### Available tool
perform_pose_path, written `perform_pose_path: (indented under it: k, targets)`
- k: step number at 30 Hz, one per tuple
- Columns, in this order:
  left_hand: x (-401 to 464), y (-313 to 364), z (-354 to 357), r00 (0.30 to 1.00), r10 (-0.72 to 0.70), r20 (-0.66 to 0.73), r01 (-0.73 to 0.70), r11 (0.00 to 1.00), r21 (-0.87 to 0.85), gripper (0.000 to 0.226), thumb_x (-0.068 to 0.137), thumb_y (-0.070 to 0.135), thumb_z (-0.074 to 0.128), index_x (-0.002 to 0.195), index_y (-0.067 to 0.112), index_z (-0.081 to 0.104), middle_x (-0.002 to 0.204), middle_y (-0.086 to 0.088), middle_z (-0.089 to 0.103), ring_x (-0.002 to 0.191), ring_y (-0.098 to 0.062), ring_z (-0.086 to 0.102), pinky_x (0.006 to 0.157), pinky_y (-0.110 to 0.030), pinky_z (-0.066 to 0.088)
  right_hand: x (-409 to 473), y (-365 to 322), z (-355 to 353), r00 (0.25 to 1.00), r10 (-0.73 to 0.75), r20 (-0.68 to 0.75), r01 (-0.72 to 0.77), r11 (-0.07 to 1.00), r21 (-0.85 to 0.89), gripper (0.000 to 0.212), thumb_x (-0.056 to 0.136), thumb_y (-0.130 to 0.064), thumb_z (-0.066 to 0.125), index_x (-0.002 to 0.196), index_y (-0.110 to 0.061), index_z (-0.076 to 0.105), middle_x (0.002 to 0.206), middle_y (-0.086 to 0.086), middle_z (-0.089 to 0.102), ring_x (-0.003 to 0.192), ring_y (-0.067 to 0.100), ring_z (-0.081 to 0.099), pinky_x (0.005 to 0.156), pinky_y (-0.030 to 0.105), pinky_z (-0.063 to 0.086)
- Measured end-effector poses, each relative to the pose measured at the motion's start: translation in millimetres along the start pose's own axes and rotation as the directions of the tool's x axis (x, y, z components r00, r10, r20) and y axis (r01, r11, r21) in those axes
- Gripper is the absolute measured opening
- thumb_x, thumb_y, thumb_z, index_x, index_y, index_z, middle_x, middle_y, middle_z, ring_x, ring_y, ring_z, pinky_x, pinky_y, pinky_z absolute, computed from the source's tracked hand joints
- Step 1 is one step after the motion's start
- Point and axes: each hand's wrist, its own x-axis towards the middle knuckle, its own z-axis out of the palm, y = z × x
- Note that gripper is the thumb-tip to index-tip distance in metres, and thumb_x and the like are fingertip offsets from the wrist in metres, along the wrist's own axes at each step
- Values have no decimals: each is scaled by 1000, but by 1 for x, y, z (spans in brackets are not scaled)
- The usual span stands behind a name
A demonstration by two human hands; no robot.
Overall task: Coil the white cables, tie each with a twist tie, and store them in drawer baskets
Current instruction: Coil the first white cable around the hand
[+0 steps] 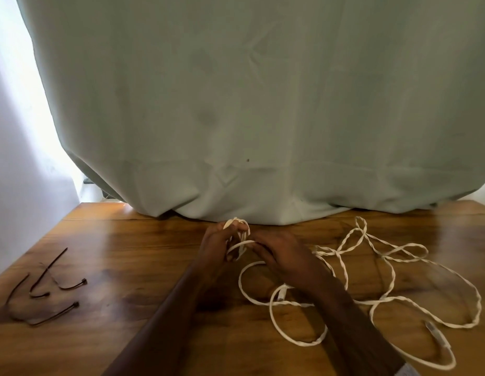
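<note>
White cable [382, 278]: braided cord; one end wound into a small coil [237, 230] held in the hands, the remainder lying in loose loops to the right of the right hand and toward the viewer.
Left hand [217, 251]: fingers curled closed around the small coil, thumb side up, holding it just above the counter.
Right hand [283, 260]: touching the left hand's fingers, pinched shut on a strand of the cable that loops across the coil.
Cable connector [437, 336]: pale plug at the cord's near end, lying flat, well to the right of and nearer than the right hand.
Second connector [282, 292]: partly hidden beneath the right wrist.
Ties [50, 289]: several thin dark ties, loose, well to the left of the left hand.
Counter [122, 267]: glossy brown wood.
Curtain [249, 104]: pale green fabric, hem resting on the counter just beyond the hands.
</note>
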Motion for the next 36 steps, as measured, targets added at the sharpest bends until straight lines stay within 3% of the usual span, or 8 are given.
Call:
perform_pose_path:
  k: [3,8,11,15,20,27,32,36]
  targets:
    - [-1,2,-2,995,-8,100,6,1000,22,40,104,23,46,77,8,71,52,-13,53,35,-16,37,46,-27,26,0,2,-1,997,-36,-74,39,998,47,31,104,-34,50,121,-17,69,114,-2,73,101,7,65,89,20,49]
    - [-15,5,7,933,-86,349,71,996,55,56,101,42,40,67,6,65,47,-10,46,33,-13,29,45,-33,16,-2,9,-12,988,21,-154,-12,998,60,32,99,-45,49,98,-17,64,89,-4,64,78,6,58,67,26,48]
    - [-16,6,8,841,-152,519,224,972,-78,66,98,59,38,86,0,64,46,0,34,35,-8,22,44,-30,12,-3,12,-13,984,41,-176,-18,991,129,29,101,-41,48,98,-16,63,89,-6,61,80,8,58,68,26,47]
    - [-23,10,5,853,-68,517,179,969,-168,44,90,46,58,84,2,65,48,2,28,37,-7,20,40,-22,19,-1,11,-1,953,230,-197,-154,929,338,22,105,-26,47,96,-15,63,90,-3,63,82,11,60,72,26,48]
    - [-25,9,13,916,10,400,112,953,-281,44,100,38,50,79,0,61,45,2,28,33,-6,23,40,-24,20,12,-20,10,769,639,-23,-344,444,827,28,102,-13,49,78,-11,63,70,6,61,68,18,57,69,31,45]
    - [-24,6,14,936,24,351,46,981,-190,42,97,41,53,78,4,60,47,-2,34,37,-9,34,44,-26,34,14,-19,11,683,719,131,-522,354,776,65,103,-57,36,100,-3,72,95,20,75,96,37,72,94,54,55]
    - [-21,4,10,915,-17,402,107,973,-202,38,91,43,59,78,7,61,50,-2,36,45,-16,45,55,-31,43,11,-17,2,729,669,149,-550,441,710,38,100,-49,48,99,-22,75,97,-1,77,98,17,71,100,43,52]
    - [-22,4,9,888,-21,458,104,982,-157,36,93,43,56,79,10,64,53,-3,45,54,-22,45,59,-32,44,4,-17,-10,723,658,210,-541,352,764,41,100,-30,53,69,-19,77,71,11,71,73,31,66,78,41,51]
